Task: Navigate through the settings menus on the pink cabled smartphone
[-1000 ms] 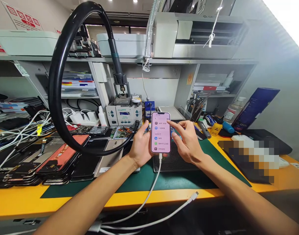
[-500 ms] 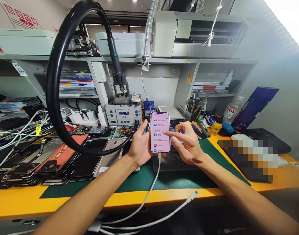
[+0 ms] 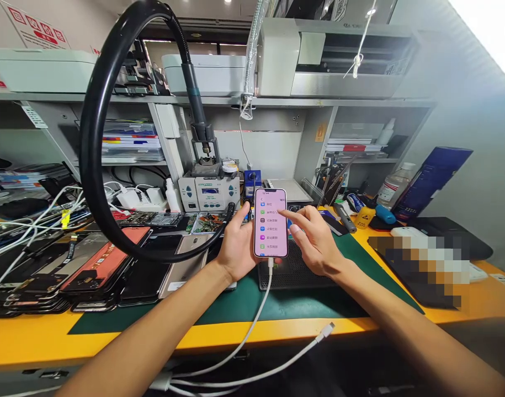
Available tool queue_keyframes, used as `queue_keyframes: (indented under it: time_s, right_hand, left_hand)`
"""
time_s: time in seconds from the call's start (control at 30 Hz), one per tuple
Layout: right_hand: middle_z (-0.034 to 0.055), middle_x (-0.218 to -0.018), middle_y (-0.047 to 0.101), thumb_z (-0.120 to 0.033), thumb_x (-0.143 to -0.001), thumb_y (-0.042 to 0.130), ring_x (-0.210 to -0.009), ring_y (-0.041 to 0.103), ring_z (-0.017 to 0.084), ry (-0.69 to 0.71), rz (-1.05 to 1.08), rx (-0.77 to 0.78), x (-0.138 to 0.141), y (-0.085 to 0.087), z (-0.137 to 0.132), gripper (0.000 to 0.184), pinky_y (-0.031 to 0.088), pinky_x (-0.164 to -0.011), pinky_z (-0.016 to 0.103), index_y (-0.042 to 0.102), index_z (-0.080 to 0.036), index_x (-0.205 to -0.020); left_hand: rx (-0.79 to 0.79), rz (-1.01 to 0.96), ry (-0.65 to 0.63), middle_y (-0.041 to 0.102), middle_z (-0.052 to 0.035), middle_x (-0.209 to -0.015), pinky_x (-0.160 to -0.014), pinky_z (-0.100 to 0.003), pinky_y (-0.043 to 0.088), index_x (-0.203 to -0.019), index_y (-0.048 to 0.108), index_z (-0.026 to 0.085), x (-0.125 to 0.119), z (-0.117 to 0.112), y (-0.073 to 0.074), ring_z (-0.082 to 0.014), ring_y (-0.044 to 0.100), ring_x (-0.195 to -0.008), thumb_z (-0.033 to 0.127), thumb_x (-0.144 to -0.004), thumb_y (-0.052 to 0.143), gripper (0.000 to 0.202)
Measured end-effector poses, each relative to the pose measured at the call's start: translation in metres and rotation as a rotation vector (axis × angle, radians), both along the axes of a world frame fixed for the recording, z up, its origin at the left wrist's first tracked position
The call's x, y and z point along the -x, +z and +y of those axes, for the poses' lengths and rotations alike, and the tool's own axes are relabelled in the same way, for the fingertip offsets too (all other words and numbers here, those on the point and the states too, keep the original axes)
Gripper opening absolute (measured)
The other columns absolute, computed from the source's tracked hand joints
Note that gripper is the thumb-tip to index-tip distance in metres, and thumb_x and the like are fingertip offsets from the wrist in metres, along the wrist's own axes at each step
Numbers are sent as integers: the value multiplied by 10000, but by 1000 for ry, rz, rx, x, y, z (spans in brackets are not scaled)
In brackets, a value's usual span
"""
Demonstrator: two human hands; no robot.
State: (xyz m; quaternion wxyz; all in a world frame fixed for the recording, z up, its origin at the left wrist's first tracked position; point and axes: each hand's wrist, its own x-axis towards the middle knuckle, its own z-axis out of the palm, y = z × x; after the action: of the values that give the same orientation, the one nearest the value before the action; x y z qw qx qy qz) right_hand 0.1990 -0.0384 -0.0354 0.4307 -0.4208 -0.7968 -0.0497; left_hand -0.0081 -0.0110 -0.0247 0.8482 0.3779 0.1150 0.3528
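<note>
A smartphone point(image 3: 271, 223) stands tilted toward me over the mat, its lit pink screen showing a settings-like list with coloured icons. My left hand point(image 3: 239, 245) grips it from the left and behind, so some of those fingers are hidden. With the index finger stretched out, my right hand point(image 3: 316, 238) is at the upper right of the screen; it holds nothing, and its other fingers are bent. Whether the fingertip touches the glass I cannot tell. A white charging cable point(image 3: 264, 309) is plugged into the phone's bottom edge.
A black hot-air hose point(image 3: 89, 138) loops in front on the left. Beneath it lie stacked phone screens point(image 3: 103, 264). The rework station point(image 3: 208, 194) stands behind. A loose cable plug point(image 3: 327, 331) juts over the yellow table edge. At right is a yellow bottle point(image 3: 365, 216).
The list on the screen has scrolled upward. My right index fingertip has moved up the screen. My left hand keeps the phone in nearly the same place.
</note>
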Motion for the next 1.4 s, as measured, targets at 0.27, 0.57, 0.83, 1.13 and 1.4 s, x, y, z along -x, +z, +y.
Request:
queue_keyframes:
  time_s: [0.27,0.57,0.83,1.13,1.4]
  right_hand:
    - [55,-936,503,-360,-1059,407,-850,532,224,-42,57,59,2,3,-1,488,476,-781,412,545,-182,-1491]
    - [26,-758,498,-298,-1051,451,-656,517,160,284,-15,-68,-1,3,-6,377,418,-591,319,797,-153,-1092]
    - [78,-993,638,-366,-1072,369,-871,617,228,47,64,121,-1,1,0,456,482,-781,387,566,-197,-1448]
    - [29,-776,561,-352,-1061,430,-660,535,167,221,36,27,-1,4,-6,394,436,-610,317,737,-172,-1231]
    - [90,-997,715,-375,-1079,371,-867,676,214,129,64,113,1,2,-4,445,524,-779,361,656,-180,-1358]
  left_hand:
    - [5,3,2,680,-211,-1256,-650,-388,577,-1403,630,131,-1,0,-1,-282,683,-867,685,-1014,331,740]
    - [29,-50,-22,693,-216,-1229,-745,-440,586,-1496,553,137,1,0,2,-328,702,-960,683,-1026,256,780]
    - [0,-29,-34,689,-219,-1236,-689,-426,586,-1475,574,147,1,0,2,-343,697,-975,687,-1022,261,771]
    - [35,-43,-1,690,-213,-1247,-732,-447,590,-1500,552,159,1,0,2,-341,700,-984,685,-1021,274,764]
    - [48,-64,-2,704,-210,-1209,-786,-467,588,-1485,565,140,0,0,2,-341,705,-979,672,-1025,285,756]
